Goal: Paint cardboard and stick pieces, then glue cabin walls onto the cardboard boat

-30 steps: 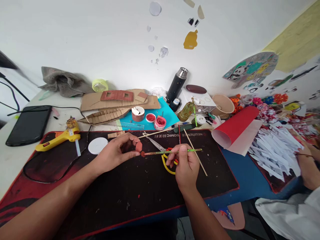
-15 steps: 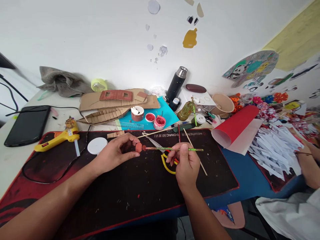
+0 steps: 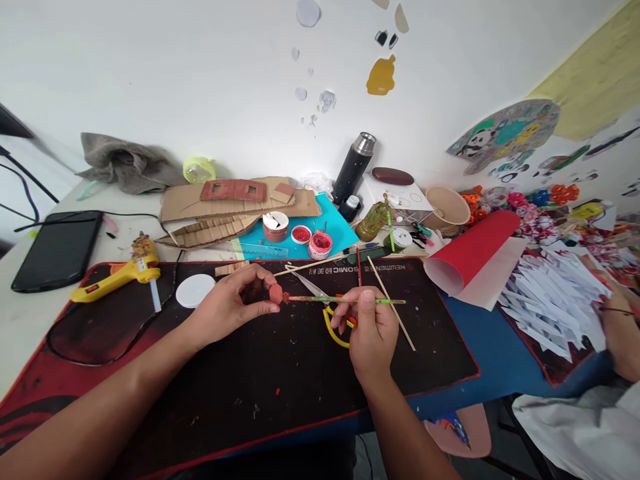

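A tabletop (image 3: 15, 340) bearing a dark mat (image 3: 250, 373) stands against a white wall (image 3: 150, 67). Above the mat, the left hand (image 3: 237, 303) pinches one small red piece (image 3: 276, 294); the right hand (image 3: 373, 327) grips one paintbrush (image 3: 320, 299), nearly level, bristles pointing left at the piece. Nearby: one pair of scissors (image 3: 330, 331), one glue gun (image 3: 117, 281).

This looks like a craft workroom. A hot glue gun (image 3: 145, 265), open paint pots (image 3: 320, 256), scissors (image 3: 328, 328) and cut corrugated cardboard (image 3: 215, 231) crowd the tabletop (image 3: 27, 327). Cutouts (image 3: 381, 77) dot the wall (image 3: 200, 80).
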The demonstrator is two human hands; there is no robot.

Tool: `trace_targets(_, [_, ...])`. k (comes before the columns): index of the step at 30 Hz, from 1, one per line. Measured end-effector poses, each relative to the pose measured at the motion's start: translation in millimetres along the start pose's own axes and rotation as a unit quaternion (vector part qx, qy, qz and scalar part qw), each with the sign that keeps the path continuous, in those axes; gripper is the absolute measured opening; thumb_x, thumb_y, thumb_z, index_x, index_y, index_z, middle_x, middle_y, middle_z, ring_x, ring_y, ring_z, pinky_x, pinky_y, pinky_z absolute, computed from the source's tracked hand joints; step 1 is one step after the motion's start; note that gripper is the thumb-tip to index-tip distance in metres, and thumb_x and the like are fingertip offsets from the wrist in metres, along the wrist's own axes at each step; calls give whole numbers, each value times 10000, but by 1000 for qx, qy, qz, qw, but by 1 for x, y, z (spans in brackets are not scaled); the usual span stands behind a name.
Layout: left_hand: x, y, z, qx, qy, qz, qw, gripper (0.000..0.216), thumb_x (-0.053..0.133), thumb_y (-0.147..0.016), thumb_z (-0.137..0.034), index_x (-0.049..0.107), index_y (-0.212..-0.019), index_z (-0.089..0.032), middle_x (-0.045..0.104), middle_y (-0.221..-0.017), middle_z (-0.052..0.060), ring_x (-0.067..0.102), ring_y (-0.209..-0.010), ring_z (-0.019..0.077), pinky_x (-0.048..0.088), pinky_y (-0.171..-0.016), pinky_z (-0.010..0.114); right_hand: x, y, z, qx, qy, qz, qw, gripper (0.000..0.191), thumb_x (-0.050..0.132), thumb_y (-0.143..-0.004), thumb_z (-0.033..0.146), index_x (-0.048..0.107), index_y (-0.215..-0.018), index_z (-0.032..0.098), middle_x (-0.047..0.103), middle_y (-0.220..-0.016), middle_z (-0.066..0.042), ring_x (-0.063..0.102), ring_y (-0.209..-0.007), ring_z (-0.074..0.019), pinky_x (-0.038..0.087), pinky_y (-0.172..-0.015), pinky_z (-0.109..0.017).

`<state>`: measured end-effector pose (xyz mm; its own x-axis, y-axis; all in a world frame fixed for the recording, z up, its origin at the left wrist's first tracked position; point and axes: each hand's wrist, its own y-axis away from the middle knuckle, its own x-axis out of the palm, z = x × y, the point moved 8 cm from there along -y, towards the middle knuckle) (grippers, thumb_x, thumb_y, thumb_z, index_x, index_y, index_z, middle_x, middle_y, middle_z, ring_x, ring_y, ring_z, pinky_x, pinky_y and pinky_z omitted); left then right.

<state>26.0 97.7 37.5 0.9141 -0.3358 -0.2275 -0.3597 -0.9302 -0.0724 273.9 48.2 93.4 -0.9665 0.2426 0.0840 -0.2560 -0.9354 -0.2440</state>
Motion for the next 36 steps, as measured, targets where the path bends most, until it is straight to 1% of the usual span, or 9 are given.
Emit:
trace_targets(3, [0,0,1,-7,6,0,1000,391,901,-888,-483,660,-1064,-231,803,-1006,64,757,-905,225,600,-794,356,1,1,-1,6,-2,8,1000,468,596,-1126,568,713,-852,207,661,-605,18,646,-467,-134,468,-441,-215])
trace_targets(9, [-1,0,4,-18,0,-5,1000,410,914,-870,-486,660,-1067,-232,807,-1018,73,759,-885,228,599,-776,357,-1,1,-1,3,5,-4,1000,463,593,-1123,569,708,-856,208,670,-622,15,659,-474,-141,472,-434,-219])
trace_targets(14, [-1,0,3,-14,10,-2,1000,407,908,-880,-481,653,-1074,-230,816,-1019,76,772,-911,236,605,-798,365,1,2,-4,15,6,13,1000,486,579,-1125,587,699,-847,207,657,-598,16,635,-464,-140,467,-438,-225])
trace_targets(19, [-1,0,4,-12,-16,-2,1000,436,913,-873,-506,646,-1073,-226,807,-1011,67,733,-826,200,569,-722,327,-2,1,-2,11,-1,-7,1000,464,604,-1117,581,715,-866,206,665,-618,15,665,-484,-142,465,-441,-220])
trace_targets(24, [-1,0,5,-8,-19,8,1000,430,866,-915,-548,628,-1086,-233,811,-1020,73,753,-882,227,572,-768,354,2,1,-3,22,1,11,1000,485,601,-1113,599,706,-846,208,656,-595,19,637,-460,-139,461,-439,-226])
trace_targets(27, [-3,0,4,4,-112,12,994,428,840,-920,-595,651,-1080,-246,795,-1007,47,731,-871,232,528,-739,340,-1,2,-7,31,0,9,999,492,616,-1101,616,703,-840,207,650,-591,20,639,-456,-143,468,-435,-230])
trace_targets(31, [3,-1,1,41,-292,34,955,393,842,-906,-605,689,-1013,-259,752,-1014,28,714,-918,268,495,-769,356,-11,1,-11,36,4,-14,999,495,633,-1088,630,706,-844,206,652,-598,18,647,-462,-149,470,-429,-233])
trace_targets(33, [8,-1,1,52,-343,51,936,378,835,-917,-594,681,-985,-256,736,-1002,31,705,-922,281,490,-787,371,-12,1,-12,39,6,-16,999,495,633,-1086,634,702,-847,206,645,-586,21,647,-461,-152,467,-428,-234])
trace_targets(36, [12,-2,1,60,-384,64,919,417,851,-903,-621,664,-947,-250,713,-961,34,693,-912,292,479,-785,382,-12,1,-13,42,6,-14,999,493,637,-1080,639,691,-847,208,638,-574,26,635,-452,-150,459,-424,-233])
